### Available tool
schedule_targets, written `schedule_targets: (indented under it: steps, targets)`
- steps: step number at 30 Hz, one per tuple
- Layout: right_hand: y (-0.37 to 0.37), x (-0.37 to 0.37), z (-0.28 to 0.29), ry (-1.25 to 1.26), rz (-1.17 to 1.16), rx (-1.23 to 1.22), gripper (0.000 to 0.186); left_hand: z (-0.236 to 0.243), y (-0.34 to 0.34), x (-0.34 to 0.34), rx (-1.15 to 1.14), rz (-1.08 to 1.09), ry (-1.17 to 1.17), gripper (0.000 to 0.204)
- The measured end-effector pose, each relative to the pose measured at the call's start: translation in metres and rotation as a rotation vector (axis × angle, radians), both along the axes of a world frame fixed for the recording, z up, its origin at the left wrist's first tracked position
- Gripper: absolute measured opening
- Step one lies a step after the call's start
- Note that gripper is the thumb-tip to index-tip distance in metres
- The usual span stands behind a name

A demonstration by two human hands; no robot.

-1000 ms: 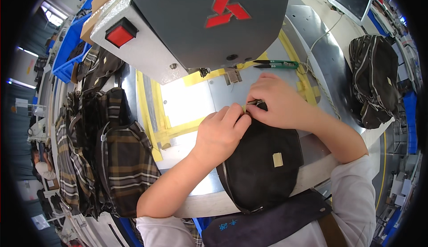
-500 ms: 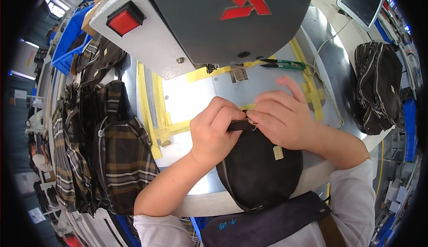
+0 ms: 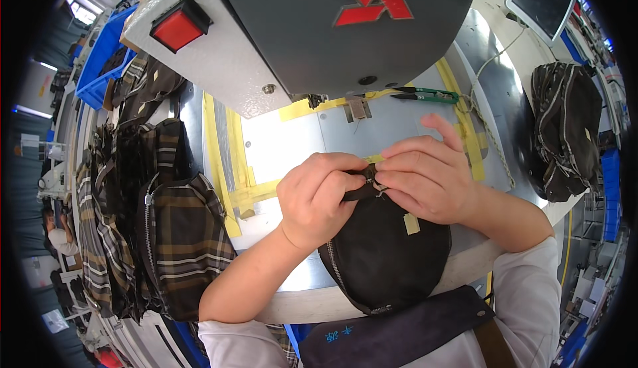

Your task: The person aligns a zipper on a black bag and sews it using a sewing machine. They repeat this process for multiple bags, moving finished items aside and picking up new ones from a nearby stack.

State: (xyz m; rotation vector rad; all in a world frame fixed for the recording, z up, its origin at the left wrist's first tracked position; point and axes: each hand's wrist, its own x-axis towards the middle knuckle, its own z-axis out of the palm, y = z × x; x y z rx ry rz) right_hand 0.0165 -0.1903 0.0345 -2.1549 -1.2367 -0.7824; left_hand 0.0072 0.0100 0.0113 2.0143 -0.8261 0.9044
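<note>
A dark brown fabric bag [image 3: 392,262] with a silver zipper along its left side lies at the table's front edge. My left hand [image 3: 319,195] pinches the zippered top end of the bag between thumb and fingers. Close against it, my right hand [image 3: 425,175] grips the same end, its little finger lifted. Between the fingertips a short stretch of zipper teeth shows, and a light thread end sticks out below the right fingers. A small pale tag [image 3: 411,224] sits on the bag's front.
Ahead stands a sewing machine head [image 3: 332,36] with a red switch [image 3: 179,28]. Green-handled snips [image 3: 428,95] lie on the taped metal plate. Plaid bags [image 3: 186,235] are piled at left; more dark bags [image 3: 565,132] lie at right. A blue bin [image 3: 100,69] stands far left.
Both hands keep hold of the bag's top end. The left fingers have shifted slightly so less of the zipper shows, and the right hand has moved a little to the right.
</note>
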Motion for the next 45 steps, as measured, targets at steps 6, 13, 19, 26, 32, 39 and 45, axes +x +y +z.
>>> schedule_targets:
  steps: [6,13,19,26,32,39,45]
  targets:
    - [0.003,0.001,-0.003,0.020,-0.026,-0.024,0.013,-0.001,0.002,0.001,0.068,-0.043,0.094,0.031]
    - [0.005,0.007,-0.007,0.080,0.006,-0.070,0.011,-0.001,-0.002,-0.006,0.055,0.049,0.439,0.029]
    - [0.003,0.013,-0.012,0.288,-0.002,-0.065,0.016,0.005,-0.002,-0.003,0.045,0.044,0.680,0.020]
    - [0.002,0.017,-0.015,0.390,-0.024,-0.092,0.031,0.007,-0.002,-0.003,-0.084,0.038,0.932,0.013]
    - [0.000,0.024,-0.023,0.746,-0.010,-0.017,0.020,0.005,-0.001,-0.004,0.047,0.016,0.809,0.011]
    - [0.002,0.026,-0.014,0.557,-0.031,0.011,0.021,0.010,0.006,0.003,0.011,-0.068,0.986,0.012]
    - [0.003,0.026,-0.012,0.190,0.067,-0.132,0.025,0.007,0.005,0.004,-0.034,-0.082,1.018,0.013]
